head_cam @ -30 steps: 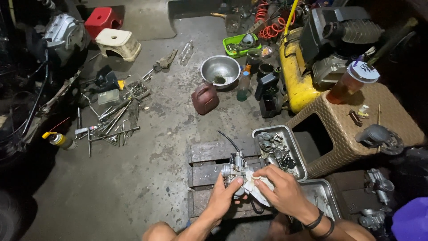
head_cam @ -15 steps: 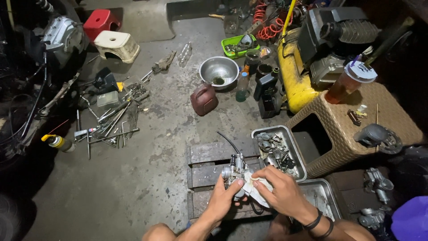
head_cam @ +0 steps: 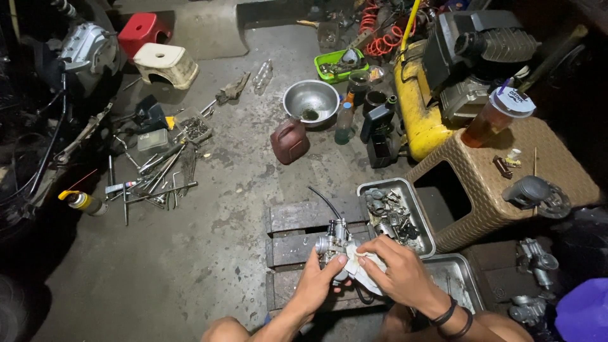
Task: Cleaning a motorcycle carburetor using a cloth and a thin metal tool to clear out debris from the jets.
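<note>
My left hand (head_cam: 320,282) grips a small metal carburetor (head_cam: 334,241) from below, over a low wooden pallet (head_cam: 293,229). A black hose curves up from the top of the carburetor. My right hand (head_cam: 399,272) presses a crumpled white rag (head_cam: 360,266) against the carburetor's right side. Black bands circle my right wrist. Both hands are close together at the bottom centre of the head view.
A metal tray of small parts (head_cam: 397,215) sits right of the pallet, beside a woven brown stool (head_cam: 500,183) with a lidded drink cup (head_cam: 494,117). Wrenches (head_cam: 155,180) lie scattered at left. A steel bowl (head_cam: 310,100), a dark red jug (head_cam: 289,140) and a yellow compressor (head_cam: 421,107) stand behind.
My hands have drawn slightly closer to me with the carburetor, and my right hand with the rag has shifted a little over its side. Everything else stays put.
</note>
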